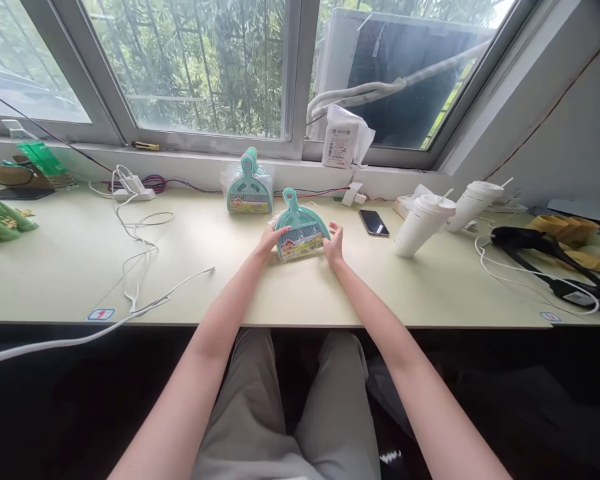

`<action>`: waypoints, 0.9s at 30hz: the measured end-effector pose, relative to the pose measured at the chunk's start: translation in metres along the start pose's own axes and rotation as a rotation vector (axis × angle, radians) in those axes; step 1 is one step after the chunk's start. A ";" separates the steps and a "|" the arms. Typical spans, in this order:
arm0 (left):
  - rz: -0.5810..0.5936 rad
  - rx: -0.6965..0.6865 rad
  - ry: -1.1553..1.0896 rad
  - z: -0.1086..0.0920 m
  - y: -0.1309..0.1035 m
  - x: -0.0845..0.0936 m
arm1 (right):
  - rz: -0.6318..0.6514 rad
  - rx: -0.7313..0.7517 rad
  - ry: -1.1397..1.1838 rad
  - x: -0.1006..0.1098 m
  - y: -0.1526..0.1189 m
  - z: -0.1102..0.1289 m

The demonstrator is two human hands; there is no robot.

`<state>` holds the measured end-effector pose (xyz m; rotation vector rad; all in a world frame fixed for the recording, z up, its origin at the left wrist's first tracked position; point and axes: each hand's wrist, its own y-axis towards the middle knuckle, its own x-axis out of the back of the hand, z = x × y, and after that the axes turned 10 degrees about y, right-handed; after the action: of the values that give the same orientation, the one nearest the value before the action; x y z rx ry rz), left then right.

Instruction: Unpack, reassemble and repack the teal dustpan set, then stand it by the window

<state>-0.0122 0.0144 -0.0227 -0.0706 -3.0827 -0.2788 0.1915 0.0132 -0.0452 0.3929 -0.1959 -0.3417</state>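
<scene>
A teal plastic mini dustpan set [301, 231], fan-shaped with a looped handle and sealed in glossy clear wrap with a printed label strip, lies flat on the smooth pale green counter [80, 267], near its middle. The left hand [270, 239] touches its 9 o'clock edge, and the right hand [335, 243] its 3 o'clock edge; each grip is loosely open, fingers pressing the wrap, none closed around it. At 11 o'clock from it stands a stack of identical dustpan sets [249, 183]. At 3 o'clock lie a dark phone [373, 223] and two white lidded cups [422, 223].
</scene>
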 end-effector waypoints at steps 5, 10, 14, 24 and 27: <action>-0.174 0.046 -0.045 0.005 -0.010 0.017 | 0.407 0.388 -0.303 0.003 -0.016 0.019; -0.213 0.055 -0.106 0.000 -0.008 0.022 | 0.525 0.204 -0.050 -0.004 -0.014 0.014; -0.069 0.047 -0.146 -0.004 -0.009 0.021 | 0.477 -0.167 0.293 -0.005 -0.007 0.008; 0.270 0.125 0.000 -0.003 -0.012 0.029 | 0.167 -0.314 0.574 0.006 0.005 0.007; 0.182 0.148 0.043 0.003 -0.008 0.026 | 0.179 -0.345 0.571 0.009 0.003 0.012</action>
<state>-0.0388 0.0078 -0.0254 -0.3330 -3.0151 -0.0435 0.1973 0.0086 -0.0325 0.1177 0.3821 -0.0733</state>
